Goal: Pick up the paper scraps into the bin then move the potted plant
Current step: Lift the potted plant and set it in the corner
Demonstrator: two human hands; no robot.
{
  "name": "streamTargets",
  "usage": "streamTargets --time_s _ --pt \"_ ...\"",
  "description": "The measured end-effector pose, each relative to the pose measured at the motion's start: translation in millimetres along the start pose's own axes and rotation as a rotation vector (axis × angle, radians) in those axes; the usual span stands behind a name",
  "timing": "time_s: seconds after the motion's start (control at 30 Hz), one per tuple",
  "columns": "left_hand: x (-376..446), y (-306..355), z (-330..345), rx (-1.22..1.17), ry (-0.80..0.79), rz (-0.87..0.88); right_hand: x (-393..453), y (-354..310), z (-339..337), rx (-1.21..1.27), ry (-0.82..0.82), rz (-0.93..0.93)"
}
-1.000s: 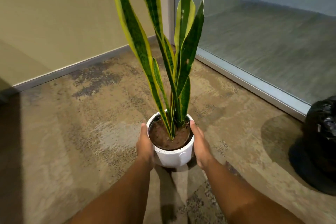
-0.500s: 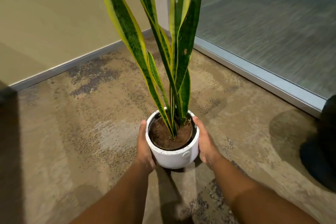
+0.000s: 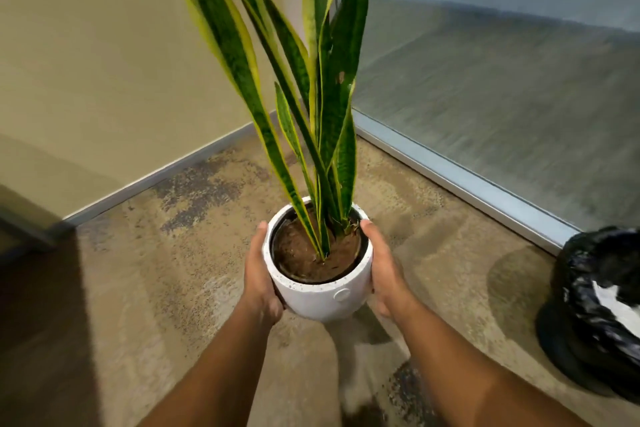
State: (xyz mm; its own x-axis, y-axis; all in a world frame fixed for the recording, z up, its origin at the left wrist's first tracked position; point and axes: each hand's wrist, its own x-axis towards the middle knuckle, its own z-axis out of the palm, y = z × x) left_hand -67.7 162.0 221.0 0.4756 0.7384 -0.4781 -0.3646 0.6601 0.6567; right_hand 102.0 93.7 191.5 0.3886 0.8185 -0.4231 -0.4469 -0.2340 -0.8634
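Note:
A potted plant with long green, yellow-edged leaves stands in a white speckled pot, held above the carpet in the middle of the view. My left hand grips the pot's left side. My right hand grips its right side. Brown soil shows inside the rim. A bin lined with a black bag stands at the right edge, and white paper shows inside it.
Mottled brown carpet covers the floor. A beige wall with a grey baseboard runs along the left and back. A glass partition with a metal bottom rail runs along the right, meeting the wall in a corner behind the plant.
The pot has come closer to the corner and looks larger and higher in view. Both hands keep their hold on it. The bin has come further into view at the right.

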Motion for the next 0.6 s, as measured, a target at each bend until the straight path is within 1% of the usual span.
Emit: streamTargets --time_s 0.1,0.17,0.23,0.43,0.6 --pt "-35.5 46.8 47.3 0.009 0.020 -0.002 -35.1 -67.5 15.4 0.034 0.002 -0.006" --pt "-63.3 83.4 83.7 0.016 0.025 -0.015 -60.2 -119.0 26.1 0.020 0.004 0.001" --pt "-85.1 108.1 111.6 0.020 0.035 0.008 -81.0 -158.4 33.6 0.005 -0.011 -0.008" --pt "-168.4 202.8 216.2 -0.024 -0.032 0.017 -150.8 -304.1 61.5 -0.036 -0.067 0.008" --pt "-231.4 276.7 300.3 -0.029 -0.004 0.034 -199.6 -419.3 83.3 -0.084 -0.116 -0.026"
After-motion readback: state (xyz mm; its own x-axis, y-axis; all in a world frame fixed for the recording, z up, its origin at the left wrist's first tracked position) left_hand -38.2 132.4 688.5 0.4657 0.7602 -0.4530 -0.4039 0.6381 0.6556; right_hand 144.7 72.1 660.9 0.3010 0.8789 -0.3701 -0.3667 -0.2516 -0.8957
